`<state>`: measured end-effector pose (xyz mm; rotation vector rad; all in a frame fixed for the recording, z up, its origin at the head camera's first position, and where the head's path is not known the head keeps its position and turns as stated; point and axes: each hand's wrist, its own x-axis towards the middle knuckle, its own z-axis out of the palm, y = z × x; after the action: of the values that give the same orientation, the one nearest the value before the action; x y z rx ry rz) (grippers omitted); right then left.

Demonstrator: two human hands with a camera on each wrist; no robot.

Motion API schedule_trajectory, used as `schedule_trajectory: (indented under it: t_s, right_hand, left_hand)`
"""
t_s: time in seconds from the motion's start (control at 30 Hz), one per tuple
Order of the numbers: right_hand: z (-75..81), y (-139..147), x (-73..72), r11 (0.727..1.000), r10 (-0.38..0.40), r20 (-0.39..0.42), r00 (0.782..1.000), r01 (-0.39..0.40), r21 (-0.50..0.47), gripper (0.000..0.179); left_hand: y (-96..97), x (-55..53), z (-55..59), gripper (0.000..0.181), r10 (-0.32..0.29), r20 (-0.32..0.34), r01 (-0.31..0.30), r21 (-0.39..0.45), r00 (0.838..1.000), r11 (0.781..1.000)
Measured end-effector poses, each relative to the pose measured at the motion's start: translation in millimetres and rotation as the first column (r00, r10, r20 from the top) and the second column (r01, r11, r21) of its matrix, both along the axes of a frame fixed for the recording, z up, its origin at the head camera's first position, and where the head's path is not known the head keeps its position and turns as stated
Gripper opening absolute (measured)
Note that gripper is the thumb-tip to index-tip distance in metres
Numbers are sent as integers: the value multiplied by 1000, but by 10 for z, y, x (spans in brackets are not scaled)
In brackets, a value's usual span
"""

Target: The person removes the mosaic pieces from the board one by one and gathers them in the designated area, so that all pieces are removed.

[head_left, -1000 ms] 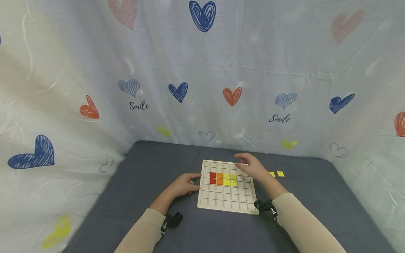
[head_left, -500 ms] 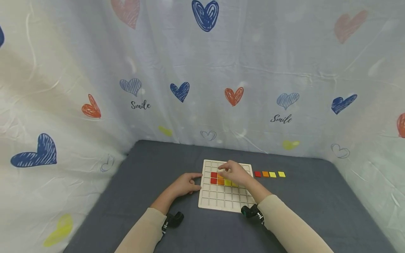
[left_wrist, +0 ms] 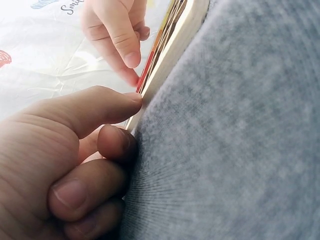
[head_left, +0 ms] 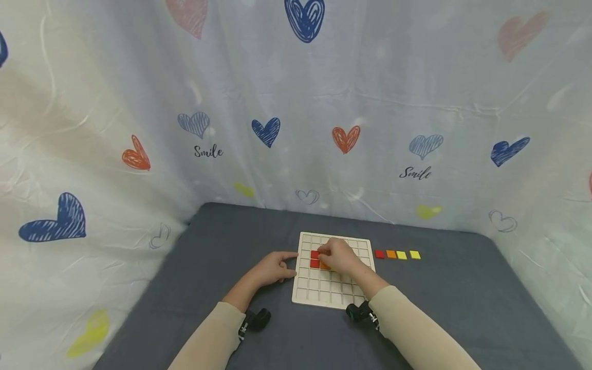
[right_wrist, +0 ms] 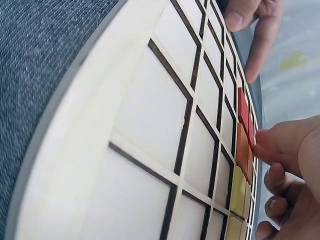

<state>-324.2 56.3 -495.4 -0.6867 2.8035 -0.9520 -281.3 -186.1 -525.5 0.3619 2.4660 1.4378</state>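
Observation:
A pale wooden grid board [head_left: 314,297] lies on the dark table, with red, orange and yellow square tiles in its cells. At its left edge, my left hand [head_left: 273,269] touches the rim with extended index finger and thumb, the other fingers curled under. My right hand [head_left: 341,257] is over the board's middle, thumb and index finger pinched beside the red tiles [head_left: 314,263] and orange tile [head_left: 324,266]. In the right wrist view a bit of red shows at the right hand's [right_wrist: 295,160] fingertips, seemingly a small red tile, mostly hidden. The hand covers most of the yellow tiles [right_wrist: 237,190].
To the right of the board a row of loose tiles lies on the table: a red tile [head_left: 380,254], an orange tile [head_left: 391,254] and two yellow tiles [head_left: 401,255]. A white curtain [head_left: 296,169] with printed hearts hangs behind the grey table [head_left: 259,226].
My right hand has moved left and down from the board's upper right to the red and orange tiles, uncovering the loose row. My left hand has stayed at the rim.

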Motion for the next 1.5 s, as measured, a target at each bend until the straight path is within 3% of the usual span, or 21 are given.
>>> schedule_trajectory:
  t_s: [0.17, 0.43, 0.8, 1.1, 1.5]
  right_hand:
    - [13, -18, -4, 999, -37, -14, 999, 36, -20, 20]
    - [22, -10, -3, 998, -52, -114, 992, 56, 28, 18]
    - [182, 208, -62, 983, -73, -40, 997, 66, -170, 26]
    - [253, 525, -57, 976, -79, -44, 996, 68, -207, 31]
    - [384, 1034, -18, 972, -156, -36, 987, 146, -186, 31]
  left_hand:
    - [-9, -12, 7, 59, -6, -11, 6, 1, 1000, 1000]
    - [-6, -23, -11, 59, 0, -10, 0, 0, 1000, 1000]
    - [3, -15, -15, 60, 5, -10, -5, -4, 1000, 1000]
    - [12, 11, 2, 60, 8, -23, -8, 2, 1000, 1000]
    - [21, 25, 13, 59, 24, -23, -24, -1, 999, 1000]
